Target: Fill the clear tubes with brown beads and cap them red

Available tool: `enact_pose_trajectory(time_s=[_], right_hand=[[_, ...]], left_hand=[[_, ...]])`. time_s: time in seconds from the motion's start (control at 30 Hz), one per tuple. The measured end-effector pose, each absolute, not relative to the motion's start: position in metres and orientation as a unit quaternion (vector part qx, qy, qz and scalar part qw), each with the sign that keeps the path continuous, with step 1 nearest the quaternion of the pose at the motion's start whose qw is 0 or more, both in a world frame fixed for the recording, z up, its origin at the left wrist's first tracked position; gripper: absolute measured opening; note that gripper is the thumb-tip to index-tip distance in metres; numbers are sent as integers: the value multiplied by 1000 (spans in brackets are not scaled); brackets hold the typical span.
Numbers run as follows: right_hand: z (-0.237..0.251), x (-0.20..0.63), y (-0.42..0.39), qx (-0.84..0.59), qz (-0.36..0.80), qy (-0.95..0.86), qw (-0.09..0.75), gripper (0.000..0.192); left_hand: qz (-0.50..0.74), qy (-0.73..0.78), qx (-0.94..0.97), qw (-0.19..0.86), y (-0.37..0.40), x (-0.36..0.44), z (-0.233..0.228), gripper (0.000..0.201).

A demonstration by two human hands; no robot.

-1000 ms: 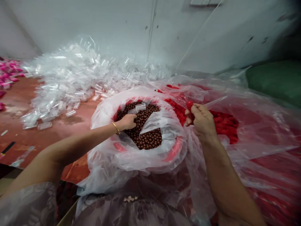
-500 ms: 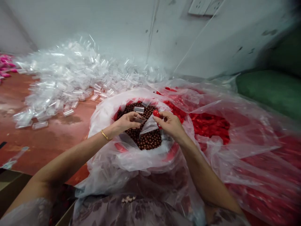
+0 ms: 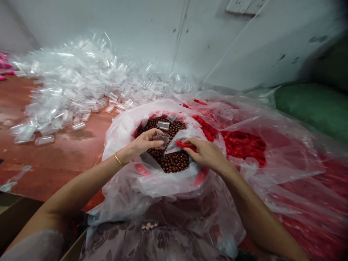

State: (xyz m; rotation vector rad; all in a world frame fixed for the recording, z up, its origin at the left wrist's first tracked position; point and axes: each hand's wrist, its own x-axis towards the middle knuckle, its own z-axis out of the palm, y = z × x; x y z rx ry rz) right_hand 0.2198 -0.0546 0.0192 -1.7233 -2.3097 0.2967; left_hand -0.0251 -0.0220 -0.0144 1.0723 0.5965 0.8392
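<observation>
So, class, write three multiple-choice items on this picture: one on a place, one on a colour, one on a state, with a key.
1. Where does the heap of clear tubes lie?
A. on the floor by the wall
B. in the tub
C. on the green sack

2. What colour are the small balls in the lined tub?
A. white
B. brown
C. blue

3. What does the right hand hold?
A. nothing
B. scissors
C. a red piece

Key: A, heap spreads below the wall; B, balls look dark brown; C, red shows at its fingertips.
</observation>
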Motion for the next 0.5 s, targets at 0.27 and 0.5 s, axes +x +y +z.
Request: enact_pose_trajectory(time_s=[0.27, 0.5], right_hand=[[11, 218, -51, -577, 207, -751, 245, 25], [2, 187, -52, -527, 363, -670, 376, 45]], left_hand=[[382, 277, 541, 696, -25, -26, -15, 40], [354, 283, 582, 675, -27, -22, -19, 45]])
